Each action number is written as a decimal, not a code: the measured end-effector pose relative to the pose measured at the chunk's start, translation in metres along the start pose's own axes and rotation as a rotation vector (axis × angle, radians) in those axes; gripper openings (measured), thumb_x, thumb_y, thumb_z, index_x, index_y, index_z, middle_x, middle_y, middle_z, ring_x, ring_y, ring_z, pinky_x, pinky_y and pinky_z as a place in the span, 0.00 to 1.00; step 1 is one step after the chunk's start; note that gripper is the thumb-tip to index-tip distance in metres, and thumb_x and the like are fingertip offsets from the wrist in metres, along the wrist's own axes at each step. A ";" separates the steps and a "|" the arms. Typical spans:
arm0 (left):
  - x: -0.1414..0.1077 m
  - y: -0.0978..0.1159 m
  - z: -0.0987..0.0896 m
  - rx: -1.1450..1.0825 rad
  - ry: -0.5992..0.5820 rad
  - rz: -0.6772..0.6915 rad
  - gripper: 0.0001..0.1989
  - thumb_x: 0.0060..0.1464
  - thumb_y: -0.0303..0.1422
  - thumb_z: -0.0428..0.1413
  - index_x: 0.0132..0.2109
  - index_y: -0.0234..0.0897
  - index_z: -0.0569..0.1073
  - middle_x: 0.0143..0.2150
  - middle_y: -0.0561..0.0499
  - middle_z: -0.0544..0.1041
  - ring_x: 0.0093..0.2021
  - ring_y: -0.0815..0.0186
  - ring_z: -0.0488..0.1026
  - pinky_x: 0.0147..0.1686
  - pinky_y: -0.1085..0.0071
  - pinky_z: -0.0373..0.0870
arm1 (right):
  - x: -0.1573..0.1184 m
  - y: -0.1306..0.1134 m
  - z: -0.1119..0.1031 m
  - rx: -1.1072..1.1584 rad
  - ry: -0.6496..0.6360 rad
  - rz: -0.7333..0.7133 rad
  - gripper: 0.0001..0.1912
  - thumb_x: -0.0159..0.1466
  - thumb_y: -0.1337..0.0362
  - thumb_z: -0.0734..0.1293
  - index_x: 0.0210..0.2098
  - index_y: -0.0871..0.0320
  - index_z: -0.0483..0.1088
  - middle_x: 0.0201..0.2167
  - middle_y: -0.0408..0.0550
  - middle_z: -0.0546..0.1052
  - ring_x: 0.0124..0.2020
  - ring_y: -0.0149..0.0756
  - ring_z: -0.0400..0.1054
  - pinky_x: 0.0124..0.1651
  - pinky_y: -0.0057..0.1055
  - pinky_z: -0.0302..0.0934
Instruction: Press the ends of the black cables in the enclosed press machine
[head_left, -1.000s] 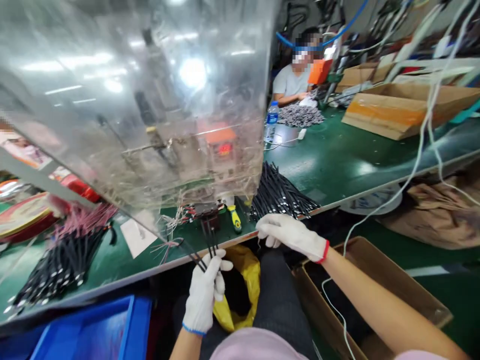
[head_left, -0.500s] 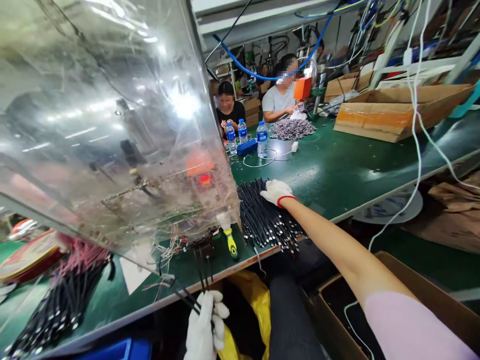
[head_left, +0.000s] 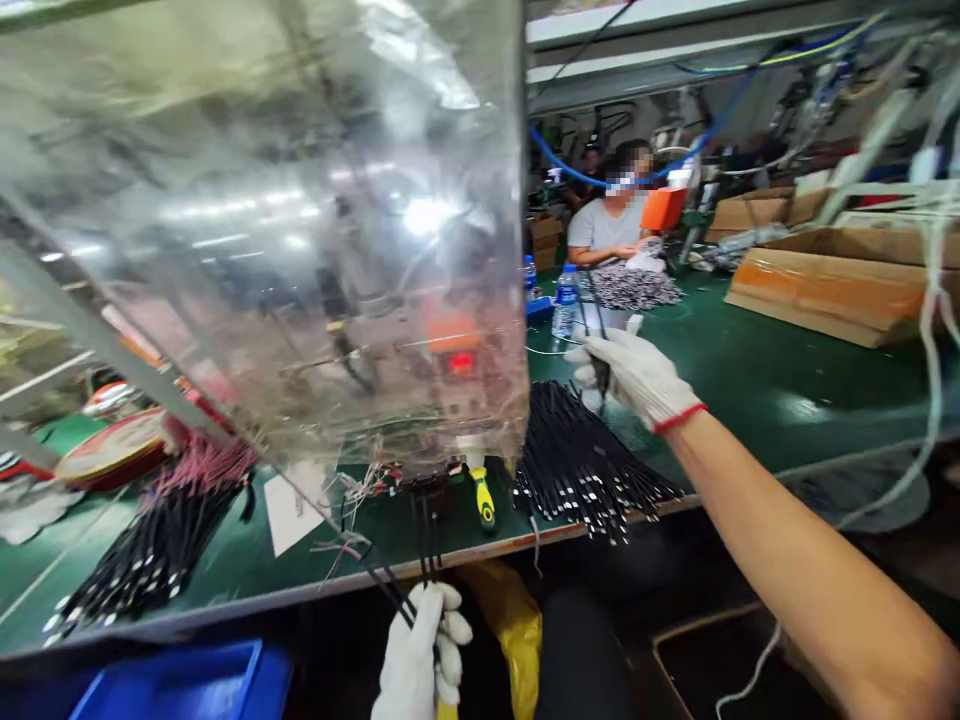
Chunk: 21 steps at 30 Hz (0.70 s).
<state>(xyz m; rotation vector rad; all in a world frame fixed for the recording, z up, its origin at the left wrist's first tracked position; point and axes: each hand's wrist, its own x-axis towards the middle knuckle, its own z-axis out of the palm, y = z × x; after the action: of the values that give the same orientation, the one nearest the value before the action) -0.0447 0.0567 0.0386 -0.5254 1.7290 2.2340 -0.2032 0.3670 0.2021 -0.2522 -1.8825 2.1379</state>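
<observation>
My left hand (head_left: 424, 655), in a white glove, is closed around several thin black cables (head_left: 429, 540) at the table's front edge. Some of them reach up under the clear-walled machine cover (head_left: 300, 270); others slant off to the left. In a white glove with a red cuff, my right hand (head_left: 634, 372) is raised over the right-hand pile, fingers closed on black cables (head_left: 592, 290) that stand up from it. Their exact number is blurred. Below it, a pile of black cables (head_left: 585, 460) with silvery ends lies on the green table (head_left: 780, 400).
A yellow-green handled tool (head_left: 484, 495) lies beside the machine. More black cables with pink wires (head_left: 172, 530) lie at left. A blue bin (head_left: 180, 685) stands below. Across the table are a water bottle (head_left: 565, 300), a cardboard box (head_left: 832, 290) and a person (head_left: 607, 230).
My right hand has lifted off the cable pile and now holds black cables above it. The left hand keeps its grip in place. The camera view has swung left.
</observation>
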 end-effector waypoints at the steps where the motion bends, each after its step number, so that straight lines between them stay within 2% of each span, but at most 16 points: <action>1: -0.002 0.002 0.001 -0.008 -0.006 -0.004 0.33 0.37 0.61 0.60 0.34 0.34 0.71 0.22 0.52 0.72 0.12 0.76 0.60 0.08 0.82 0.51 | -0.016 -0.001 0.005 0.060 -0.016 -0.010 0.09 0.59 0.64 0.67 0.40 0.58 0.70 0.27 0.47 0.76 0.19 0.28 0.65 0.23 0.24 0.59; 4: -0.009 0.009 0.004 -0.029 -0.013 0.007 0.31 0.40 0.60 0.59 0.33 0.34 0.70 0.21 0.53 0.72 0.12 0.76 0.60 0.09 0.81 0.51 | -0.069 0.008 0.018 0.186 0.007 -0.019 0.10 0.54 0.61 0.71 0.36 0.53 0.72 0.24 0.46 0.75 0.21 0.31 0.67 0.23 0.27 0.63; 9: -0.016 0.015 0.005 -0.012 0.012 0.016 0.25 0.48 0.56 0.55 0.33 0.35 0.69 0.21 0.54 0.70 0.14 0.76 0.59 0.10 0.81 0.53 | -0.150 0.037 0.036 0.170 0.076 0.074 0.14 0.52 0.57 0.71 0.38 0.49 0.71 0.28 0.46 0.75 0.24 0.37 0.71 0.26 0.35 0.68; 12: -0.017 0.024 0.005 -0.001 -0.016 0.022 0.22 0.51 0.53 0.54 0.34 0.36 0.69 0.21 0.55 0.70 0.14 0.76 0.59 0.11 0.82 0.53 | -0.184 0.046 0.052 0.171 0.065 0.098 0.17 0.53 0.55 0.72 0.41 0.49 0.69 0.29 0.45 0.76 0.23 0.36 0.71 0.25 0.34 0.69; 16: -0.028 0.038 0.002 0.000 -0.050 0.059 0.19 0.54 0.50 0.52 0.34 0.36 0.69 0.21 0.55 0.69 0.15 0.76 0.58 0.11 0.81 0.51 | -0.216 0.050 0.083 0.253 0.002 0.141 0.21 0.52 0.56 0.74 0.43 0.50 0.68 0.29 0.44 0.76 0.23 0.33 0.70 0.24 0.31 0.67; 18: -0.041 0.031 -0.009 0.070 -0.050 0.030 0.19 0.55 0.49 0.51 0.34 0.37 0.70 0.20 0.54 0.70 0.14 0.74 0.59 0.11 0.80 0.51 | -0.227 0.057 0.101 0.295 -0.060 0.184 0.22 0.52 0.56 0.74 0.45 0.51 0.67 0.29 0.44 0.76 0.23 0.33 0.70 0.25 0.30 0.67; 20: -0.057 0.010 -0.028 0.151 -0.030 -0.057 0.18 0.54 0.50 0.53 0.32 0.39 0.72 0.20 0.53 0.71 0.14 0.73 0.60 0.11 0.79 0.52 | -0.235 0.073 0.118 0.305 -0.135 0.235 0.22 0.54 0.55 0.73 0.46 0.52 0.67 0.31 0.45 0.76 0.24 0.32 0.70 0.27 0.30 0.67; 21: -0.065 -0.005 -0.039 0.136 0.021 -0.106 0.18 0.50 0.51 0.56 0.31 0.40 0.73 0.20 0.53 0.71 0.15 0.72 0.61 0.12 0.79 0.53 | -0.239 0.084 0.126 0.293 -0.173 0.260 0.22 0.55 0.55 0.73 0.46 0.53 0.67 0.32 0.45 0.76 0.24 0.32 0.70 0.27 0.30 0.67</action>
<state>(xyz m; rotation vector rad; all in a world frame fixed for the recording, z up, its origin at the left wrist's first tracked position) 0.0208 0.0208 0.0537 -0.5965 1.8027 2.0295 -0.0248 0.1625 0.1230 -0.2682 -1.6673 2.6524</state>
